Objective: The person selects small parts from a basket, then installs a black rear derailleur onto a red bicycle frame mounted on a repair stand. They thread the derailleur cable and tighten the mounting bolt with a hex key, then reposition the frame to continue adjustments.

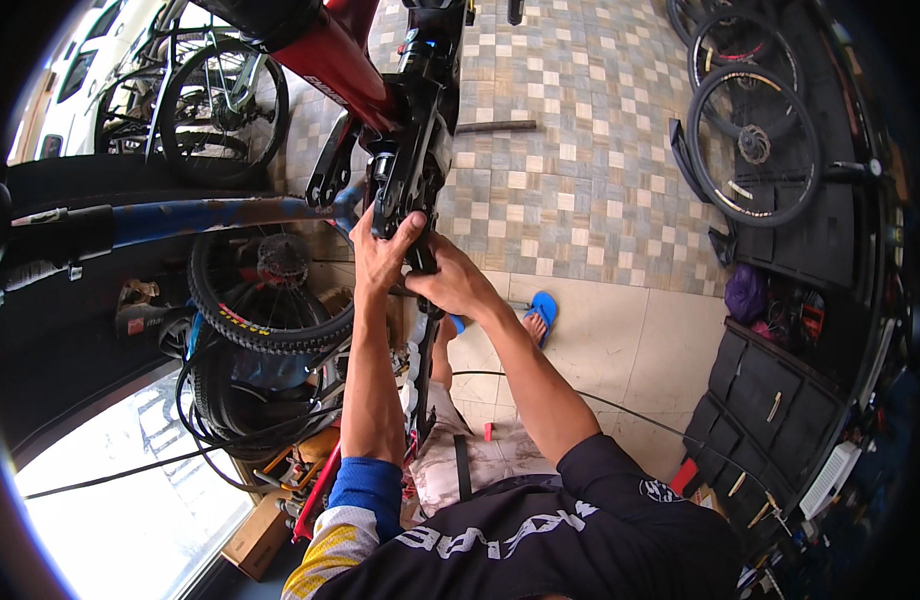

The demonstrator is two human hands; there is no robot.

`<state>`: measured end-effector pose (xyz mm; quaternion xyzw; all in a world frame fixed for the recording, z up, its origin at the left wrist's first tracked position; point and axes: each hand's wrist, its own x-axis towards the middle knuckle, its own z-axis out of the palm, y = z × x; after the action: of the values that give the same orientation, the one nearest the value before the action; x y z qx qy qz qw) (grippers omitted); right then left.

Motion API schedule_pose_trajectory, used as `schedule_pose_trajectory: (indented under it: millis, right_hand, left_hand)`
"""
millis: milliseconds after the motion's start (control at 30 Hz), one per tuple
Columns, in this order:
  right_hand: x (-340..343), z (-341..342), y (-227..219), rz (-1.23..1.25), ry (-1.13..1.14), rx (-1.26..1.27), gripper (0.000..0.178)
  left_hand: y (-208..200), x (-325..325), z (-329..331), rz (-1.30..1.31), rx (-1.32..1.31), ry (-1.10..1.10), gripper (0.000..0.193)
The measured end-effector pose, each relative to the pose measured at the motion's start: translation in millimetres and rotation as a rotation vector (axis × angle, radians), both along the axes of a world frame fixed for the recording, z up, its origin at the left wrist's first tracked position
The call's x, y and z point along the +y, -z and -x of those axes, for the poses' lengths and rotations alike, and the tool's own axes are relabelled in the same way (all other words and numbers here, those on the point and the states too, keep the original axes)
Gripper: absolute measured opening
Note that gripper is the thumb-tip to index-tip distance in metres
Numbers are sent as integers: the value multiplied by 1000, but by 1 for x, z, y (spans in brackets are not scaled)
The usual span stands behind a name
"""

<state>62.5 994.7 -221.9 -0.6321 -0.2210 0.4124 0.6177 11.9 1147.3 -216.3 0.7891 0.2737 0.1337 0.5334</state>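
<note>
A bicycle frame with a red tube (345, 75) and black suspension linkage (417, 130) stands upright before me at the upper middle. My left hand (382, 255) is closed round the lower black part, its thumb lying across the front. Just to the right, my right hand (452, 278) grips the same black section from the side. Its fingertips are hidden behind the frame. Whether either hand holds a small part or tool against the frame cannot be made out. A worn blue stand arm (215, 217) reaches in from the left and meets the frame beside my left hand.
Below the stand arm lies a knobbly-tyred wheel (280, 290), with loose black cables around it. Parked bicycles (225, 110) stand at the far left. More wheels (755, 145) lean at the right. A cardboard box (257, 537) sits lower left; a thin hose (630, 408) crosses the floor.
</note>
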Motion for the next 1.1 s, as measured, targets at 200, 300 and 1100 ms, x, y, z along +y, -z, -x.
schedule_pose_trajectory:
  millis: [200, 300, 1100]
  right_hand:
    - [0, 12, 28, -152, 334, 568, 38]
    - [12, 21, 35, -33, 499, 207, 43]
    - [53, -31, 5, -12, 649, 178, 30]
  left_hand:
    - [20, 9, 3, -74, -64, -28, 61]
    - [17, 7, 1, -103, -58, -8, 42]
    - [5, 2, -4, -323, -117, 8, 28]
